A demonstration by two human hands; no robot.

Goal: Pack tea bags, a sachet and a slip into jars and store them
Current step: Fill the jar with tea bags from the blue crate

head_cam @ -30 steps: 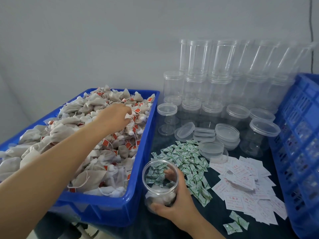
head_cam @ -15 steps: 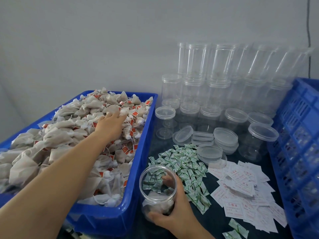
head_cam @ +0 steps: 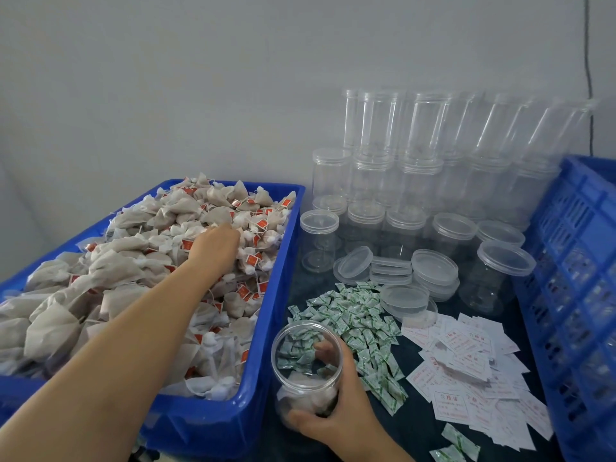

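While the right hand [head_cam: 336, 408] wraps the open jar [head_cam: 306, 368] at the near table edge, thumb low across the front wall and fingers curled round the far side (seen through the plastic), we're mid tea-bag fill: a few bags already sit in the jar bottom, no sachet or slip inside that I can make out. Jar is tilted slightly toward the camera, mouth up, just beside the near right corner of the blue bin [head_cam: 266, 328]. Next move, my read: left hand lifts a bag or a bunch clear of the pile, carries it right and down over the bin wall, drops it into the jar mouth; strings and tags look tangle-prone, so expect stragglers dragging along. Left forearm runs diagonally from bottom left across the bin, wrist roughly straight, palm down. Left hand [head_cam: 216, 243] is on the tea bags [head_cam: 140, 261] past mid-bin, fingers bent down into the pile; fingertips buried, so can't tell whether they've pinched a bag yet or are just raking. Right of the jar: green-print sachets [head_cam: 356, 315] heaped on the dark cloth, then the white slips [head_cam: 466, 355] with red print, both within easy reach of the right hand. Further back: loose lids [head_cam: 433, 271], then lidded empty jars [head_cam: 376, 181] stacked against the wall. Blue crate [head_cam: 580, 261] on the far right, probably where finished jars go.
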